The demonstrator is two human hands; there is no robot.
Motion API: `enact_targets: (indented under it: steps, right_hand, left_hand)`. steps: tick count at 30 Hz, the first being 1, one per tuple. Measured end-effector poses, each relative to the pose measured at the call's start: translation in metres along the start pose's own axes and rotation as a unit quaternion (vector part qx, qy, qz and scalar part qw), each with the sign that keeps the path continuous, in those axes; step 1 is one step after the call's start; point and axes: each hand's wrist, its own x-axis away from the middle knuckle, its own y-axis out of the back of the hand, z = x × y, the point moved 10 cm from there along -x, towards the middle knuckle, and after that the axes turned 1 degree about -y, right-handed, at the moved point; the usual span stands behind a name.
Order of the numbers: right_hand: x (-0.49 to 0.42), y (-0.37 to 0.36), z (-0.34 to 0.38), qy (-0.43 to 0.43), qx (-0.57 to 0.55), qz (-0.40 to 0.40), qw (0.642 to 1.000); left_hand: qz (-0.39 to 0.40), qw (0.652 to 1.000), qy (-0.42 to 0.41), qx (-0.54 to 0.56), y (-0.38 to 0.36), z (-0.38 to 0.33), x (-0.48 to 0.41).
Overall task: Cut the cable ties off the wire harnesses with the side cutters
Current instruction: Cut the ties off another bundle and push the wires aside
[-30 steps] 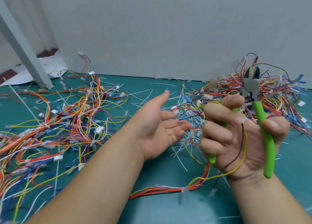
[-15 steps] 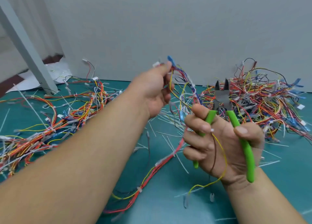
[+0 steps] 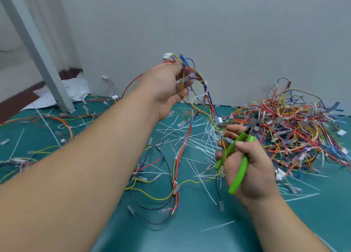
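wire harnesses of red, yellow, orange and blue strands lie across the teal green work mat (image 3: 190, 232) that fills my view, with a plain grey wall (image 3: 228, 33) behind it. the biggest heap, a dense tangled pile of harnesses (image 3: 296, 130), sits on the mat at the right against the wall, well apart from the looser harness strands (image 3: 65, 123) spread out at the far left. a slanted grey metal post (image 3: 38, 52) stands at the back left of the mat, beside a crumpled white sheet (image 3: 76, 90).

the left hand (image 3: 167, 88) is raised over the middle of the mat, its fingers curled round the top of one multicoloured harness (image 3: 207, 94). a white plastic connector (image 3: 168, 55) pokes out above the hand and the rest of the strands hang down to the mat.

the right hand (image 3: 250, 170) is lower and nearer to me, just in front of the pile, gripping the green-handled steel side cutters (image 3: 242, 168). the fingers wrap one handle, the thumb presses the other, and the handles stand a little apart. the steel head points up toward the pile, too blurred for me to tell how the jaws stand. a thin yellow wire (image 3: 223, 147) crosses these fingers; i cannot tell whether it is pinched. thin white loose cable ties (image 3: 201, 145) lie scattered on the mat between the two hands.
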Motion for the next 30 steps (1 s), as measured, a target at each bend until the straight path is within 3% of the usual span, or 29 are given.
enact_targets:
  steps: [10,13,16,19,22,26,28,30]
  right_hand:
    - [-0.003,0.0,0.001,0.036,0.174,0.024,0.984]
    - [-0.003,-0.006,-0.007,0.009,0.139,0.067,0.988]
    - [-0.004,-0.003,-0.01,-0.007,0.085,0.058,0.995]
    - [-0.007,-0.001,-0.008,-0.012,0.03,0.049,0.998]
    - [-0.007,-0.003,-0.003,-0.002,0.007,0.046,0.999]
    - [-0.004,-0.007,0.0,-0.009,-0.018,0.045,0.999]
    - [-0.001,-0.012,-0.001,-0.023,-0.041,0.06,0.997]
    - [0.002,-0.021,-0.002,-0.041,-0.062,0.09,0.993]
  left_hand:
    - [0.116,0.991,0.044,-0.05,-0.028,0.038,0.012]
    - [0.146,0.986,0.047,-0.067,-0.033,0.04,0.015]
    - [0.153,0.984,0.042,-0.081,-0.033,0.039,0.015]
    - [0.128,0.981,0.045,-0.137,-0.02,0.042,0.013]
    - [0.042,0.982,0.028,-0.185,0.01,0.039,0.014]
    - [-0.081,0.962,-0.088,-0.246,0.044,0.025,0.029]
    - [-0.09,0.938,-0.144,-0.301,0.048,0.025,0.039]
    - [-0.055,0.93,-0.125,-0.341,0.045,0.04,0.046]
